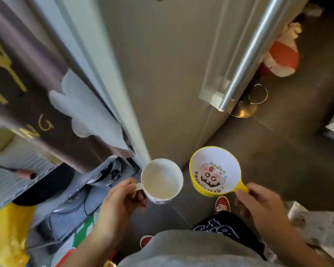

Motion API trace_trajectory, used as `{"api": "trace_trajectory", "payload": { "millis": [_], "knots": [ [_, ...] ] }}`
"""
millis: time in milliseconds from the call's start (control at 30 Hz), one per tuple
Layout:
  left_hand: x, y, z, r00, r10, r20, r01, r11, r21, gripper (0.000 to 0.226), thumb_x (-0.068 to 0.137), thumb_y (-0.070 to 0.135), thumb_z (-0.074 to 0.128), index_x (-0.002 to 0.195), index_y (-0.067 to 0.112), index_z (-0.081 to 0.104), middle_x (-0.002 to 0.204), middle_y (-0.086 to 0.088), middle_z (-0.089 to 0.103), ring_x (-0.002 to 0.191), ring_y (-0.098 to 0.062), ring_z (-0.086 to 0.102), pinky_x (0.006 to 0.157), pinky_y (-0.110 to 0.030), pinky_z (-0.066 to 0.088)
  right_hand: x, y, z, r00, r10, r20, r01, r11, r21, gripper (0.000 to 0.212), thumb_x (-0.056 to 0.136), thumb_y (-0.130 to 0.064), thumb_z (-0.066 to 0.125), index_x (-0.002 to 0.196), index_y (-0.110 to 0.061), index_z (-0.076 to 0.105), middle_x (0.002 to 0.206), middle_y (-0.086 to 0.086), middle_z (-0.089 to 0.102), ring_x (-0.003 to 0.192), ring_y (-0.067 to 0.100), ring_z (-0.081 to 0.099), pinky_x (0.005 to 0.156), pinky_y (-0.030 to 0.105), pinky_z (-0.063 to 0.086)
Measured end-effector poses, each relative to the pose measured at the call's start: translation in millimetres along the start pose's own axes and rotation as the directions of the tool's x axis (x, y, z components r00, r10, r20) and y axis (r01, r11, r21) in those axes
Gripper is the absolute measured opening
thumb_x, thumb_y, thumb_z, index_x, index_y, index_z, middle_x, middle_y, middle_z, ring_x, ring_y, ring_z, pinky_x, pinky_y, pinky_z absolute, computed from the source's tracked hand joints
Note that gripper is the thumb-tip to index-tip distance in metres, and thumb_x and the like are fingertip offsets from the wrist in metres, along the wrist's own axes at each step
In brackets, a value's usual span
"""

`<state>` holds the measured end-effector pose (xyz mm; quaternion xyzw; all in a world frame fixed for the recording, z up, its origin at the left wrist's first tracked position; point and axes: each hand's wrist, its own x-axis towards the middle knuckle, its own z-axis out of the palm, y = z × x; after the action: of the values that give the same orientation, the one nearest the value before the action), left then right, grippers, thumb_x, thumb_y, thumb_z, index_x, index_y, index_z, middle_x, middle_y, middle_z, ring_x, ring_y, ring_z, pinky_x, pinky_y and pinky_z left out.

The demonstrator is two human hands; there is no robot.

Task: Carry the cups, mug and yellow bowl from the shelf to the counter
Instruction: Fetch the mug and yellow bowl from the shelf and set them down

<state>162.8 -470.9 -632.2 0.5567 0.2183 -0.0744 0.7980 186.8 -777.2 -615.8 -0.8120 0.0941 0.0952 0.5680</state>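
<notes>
I took the refrigerator (162, 74) as my landmark, its grey door filling the middle of the head view with a long silver handle (247, 54) running down its right side. Just below the door's lower left corner, my left hand (120, 201) was closed around the handle of a white mug (161, 180), which sat upright and looked empty inside. To the right of that, below the fridge's bottom edge and over the dark floor (278, 151), my right hand (258, 203) pinched the short handle of the yellow bowl (214, 170); its white inside with a cartoon print tilted toward the camera. Mug and bowl were near each other but not touching.

Left of the fridge hung a brown cloth (27, 83) with a yellow fork printed on it, and beneath it lay a foil-covered stove surface (96, 189) with a dark pan (46, 185). Right of the handle, on the floor, sat a red and white plush toy (280, 58). Below the fridge, between my arms, I could see a red shoe (222, 204).
</notes>
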Motion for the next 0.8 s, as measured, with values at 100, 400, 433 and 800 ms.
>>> {"api": "trace_trajectory", "payload": {
  "millis": [100, 400, 433, 800],
  "knots": [
    [28, -9, 55, 0.998, -0.034, 0.05, 0.032, 0.999, 0.034, 0.01, 0.07, 0.014, 0.053, 0.069, 0.005, 0.048, 0.053, -0.009, 0.049, 0.051, -0.023, 0.05, 0.05, -0.031, 0.04, 7, 23, -42, 0.992, 0.069, -0.109, -0.064, 0.997, 0.044, 0.028, 0.089, -0.007, 0.062, 0.061, -0.001, 0.059, 0.049, 0.023, 0.052, 0.04, 0.013, 0.047, 0.039, 0.018, 0.036],
    [112, -49, 246, 0.973, -0.123, 0.195, 0.104, 0.989, 0.108, 0.044, 0.089, 0.004, 0.036, 0.049, 0.015, 0.047, 0.051, -0.009, 0.051, 0.05, -0.024, 0.053, 0.045, -0.027, 0.047, 48, 91, -200, 0.918, 0.277, -0.285, -0.237, 0.957, 0.164, 0.025, 0.09, -0.014, 0.062, 0.066, -0.008, 0.062, 0.049, 0.012, 0.055, 0.041, 0.009, 0.05, 0.041, 0.026, 0.043],
    [120, -54, 269, 0.97, -0.136, 0.2, 0.114, 0.987, 0.115, 0.043, 0.091, 0.004, 0.035, 0.051, 0.013, 0.048, 0.051, -0.01, 0.051, 0.049, -0.024, 0.054, 0.045, -0.028, 0.047, 54, 97, -217, 0.907, 0.3, -0.295, -0.255, 0.95, 0.181, 0.025, 0.09, -0.015, 0.061, 0.066, -0.008, 0.064, 0.052, 0.013, 0.057, 0.041, 0.008, 0.051, 0.041, 0.022, 0.044],
    [171, -66, 438, 0.957, -0.165, 0.237, 0.134, 0.981, 0.141, 0.048, 0.098, 0.011, 0.038, 0.053, 0.011, 0.056, 0.051, -0.011, 0.055, 0.05, -0.021, 0.058, 0.049, -0.029, 0.053, 123, 124, -350, 0.854, 0.265, -0.447, -0.193, 0.961, 0.199, 0.024, 0.093, -0.016, 0.059, 0.07, -0.008, 0.064, 0.054, 0.006, 0.06, 0.052, 0.019, 0.055, 0.049, 0.023, 0.046]
  ]
}}
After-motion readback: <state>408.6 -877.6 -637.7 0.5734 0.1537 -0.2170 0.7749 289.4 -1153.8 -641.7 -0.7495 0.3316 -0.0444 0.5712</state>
